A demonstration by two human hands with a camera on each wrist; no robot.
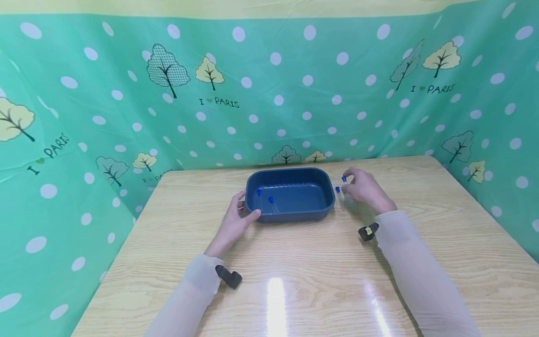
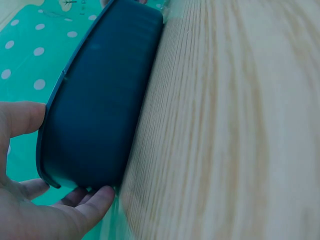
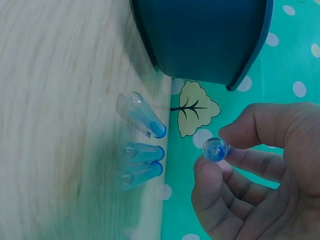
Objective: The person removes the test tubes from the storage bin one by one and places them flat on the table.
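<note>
The dark blue rectangular basin (image 1: 290,217) sits on the table. My left hand (image 1: 236,218) holds its left end, thumb at the front rim and fingers against the end wall, as the left wrist view also shows. Inside it lie two clear test tubes with blue caps, one by the left wall (image 1: 259,199) and one beside it (image 1: 273,205). Just off the basin's right end, my right hand (image 1: 365,189) pinches another blue-capped test tube (image 3: 216,150) between thumb and fingers, its round bottom facing the wrist camera. Below that hand, three more test tubes (image 3: 145,152) lie on the table.
The wood-grain table (image 1: 303,276) reaches back to a green dotted curtain (image 1: 290,93), which also hangs at both sides. A dark wrist camera is strapped over each pale sleeve (image 1: 414,262).
</note>
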